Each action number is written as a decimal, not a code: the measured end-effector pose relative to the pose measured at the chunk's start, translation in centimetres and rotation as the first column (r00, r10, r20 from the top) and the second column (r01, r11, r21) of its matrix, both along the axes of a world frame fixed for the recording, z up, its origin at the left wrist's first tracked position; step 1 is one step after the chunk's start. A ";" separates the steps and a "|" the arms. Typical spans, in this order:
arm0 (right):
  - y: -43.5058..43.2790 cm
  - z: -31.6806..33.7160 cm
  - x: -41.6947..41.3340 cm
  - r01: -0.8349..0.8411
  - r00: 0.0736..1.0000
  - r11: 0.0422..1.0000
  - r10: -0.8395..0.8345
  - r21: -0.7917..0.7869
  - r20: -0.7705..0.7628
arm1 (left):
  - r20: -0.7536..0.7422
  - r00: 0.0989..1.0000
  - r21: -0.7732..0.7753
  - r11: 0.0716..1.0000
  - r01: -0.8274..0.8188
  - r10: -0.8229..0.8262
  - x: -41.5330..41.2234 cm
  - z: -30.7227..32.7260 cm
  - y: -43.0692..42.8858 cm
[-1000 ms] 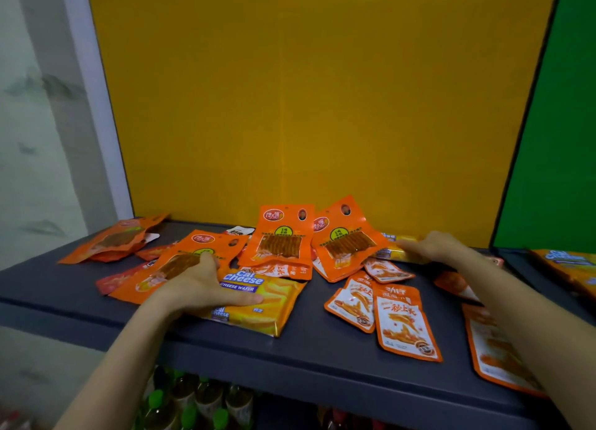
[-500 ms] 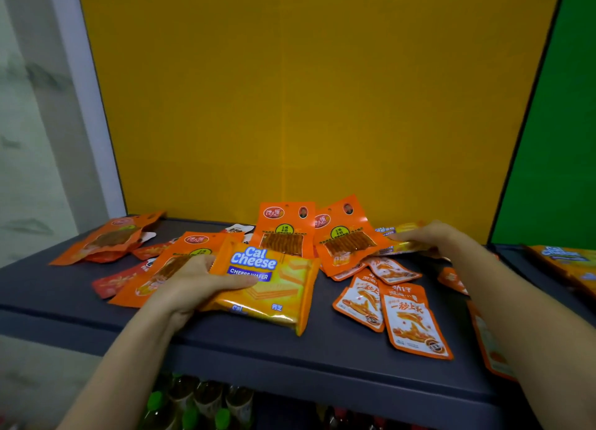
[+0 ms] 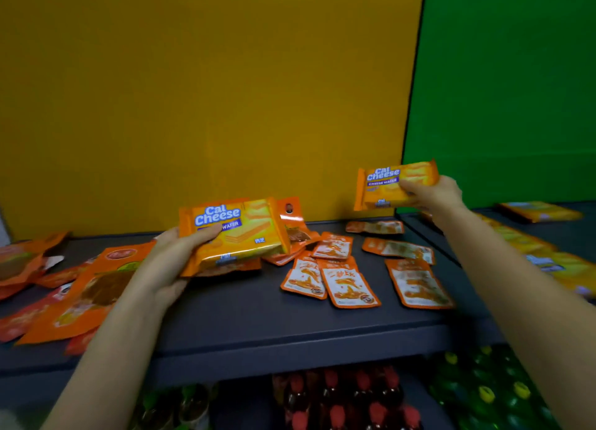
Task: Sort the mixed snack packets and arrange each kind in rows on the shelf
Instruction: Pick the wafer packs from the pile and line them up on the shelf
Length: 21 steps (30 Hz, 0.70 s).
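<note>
My left hand (image 3: 167, 262) grips a yellow Cal Cheese wafer packet (image 3: 245, 233) lifted just above the dark grey shelf (image 3: 258, 316). My right hand (image 3: 433, 195) holds a second Cal Cheese wafer packet (image 3: 383, 184) higher up, near the seam between the yellow and green back panels. Several small orange-and-white packets (image 3: 346, 286) lie flat on the shelf between my arms. Larger orange packets with windows (image 3: 93, 287) lie at the left, partly under my left forearm.
On the neighbouring shelf section at the right, in front of the green panel, lie more yellow wafer packets (image 3: 541, 212) in a line. Bottles with red caps (image 3: 338, 397) and green bottles (image 3: 483, 394) stand on the level below.
Both hands have risen from the shelf, each with a Cal Cheese packet. The right hand has drawn its packet out of the pile and up to the right. My view has swung to the right.
</note>
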State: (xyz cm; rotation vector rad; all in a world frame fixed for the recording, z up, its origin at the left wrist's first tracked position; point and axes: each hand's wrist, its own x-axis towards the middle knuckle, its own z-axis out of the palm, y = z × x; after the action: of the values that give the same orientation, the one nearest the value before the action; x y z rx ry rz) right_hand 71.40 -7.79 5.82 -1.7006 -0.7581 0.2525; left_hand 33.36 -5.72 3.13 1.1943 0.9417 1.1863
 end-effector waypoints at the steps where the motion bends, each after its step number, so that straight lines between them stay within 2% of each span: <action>1: -1.3 0.0 0.6 0.002 0.998 0.999 0.001 0.042 -0.059 | 0.004 1.000 0.009 1.000 0.025 -0.025 0.7 0.1 0.1; 4: -6.8 -0.5 1.1 -0.017 0.977 0.987 0.051 0.160 -0.207 | -0.011 0.994 0.038 0.993 0.111 -0.111 3.9 0.2 -0.3; 7: -12.2 -1.4 1.4 -0.014 0.957 0.979 0.073 0.205 -0.280 | 0.016 0.972 0.063 0.971 0.232 -0.234 7.4 0.0 -1.2; 12: -20.5 -3.1 4.0 0.084 0.949 0.976 -0.017 0.202 -0.316 | 0.012 0.913 0.036 0.913 0.406 -0.407 13.6 -0.9 -3.4; 21: -31.7 -3.4 10.8 0.176 0.951 0.971 -0.125 0.163 -0.283 | -0.003 0.824 0.050 0.823 0.566 -0.567 25.9 -1.2 -9.8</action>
State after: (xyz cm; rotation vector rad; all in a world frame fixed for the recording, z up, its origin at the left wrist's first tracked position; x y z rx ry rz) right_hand 82.19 -39.51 2.38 -1.4988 -0.4320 0.2913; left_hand 59.28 -15.56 1.97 1.3798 0.4848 0.7315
